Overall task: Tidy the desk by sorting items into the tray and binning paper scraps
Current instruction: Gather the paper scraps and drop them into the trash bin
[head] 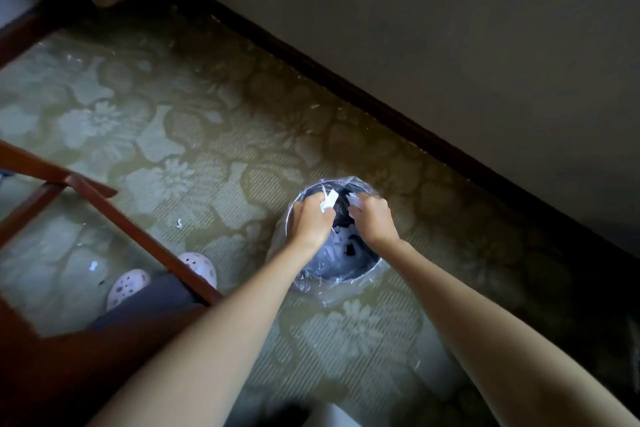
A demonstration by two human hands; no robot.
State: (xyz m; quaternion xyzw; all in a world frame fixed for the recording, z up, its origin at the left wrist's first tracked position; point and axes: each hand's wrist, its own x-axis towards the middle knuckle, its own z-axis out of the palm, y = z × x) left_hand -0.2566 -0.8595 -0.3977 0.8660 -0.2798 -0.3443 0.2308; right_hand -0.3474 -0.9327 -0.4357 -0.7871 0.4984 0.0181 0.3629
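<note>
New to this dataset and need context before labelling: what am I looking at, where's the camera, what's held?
There is no robot here. A person works bare-handed, and the single picture comes from a wide-angle camera worn on their head, looking down along both arms. Both hands are over a round bin lined with a clear plastic bag, which stands on patterned carpet. The left hand pinches white paper scraps, and the right hand pinches a torn scrap. Stray scraps lie on the carpet to the left, near a dark wooden furniture leg and the person's pale shoes. No desk top or tray is in view.
</note>
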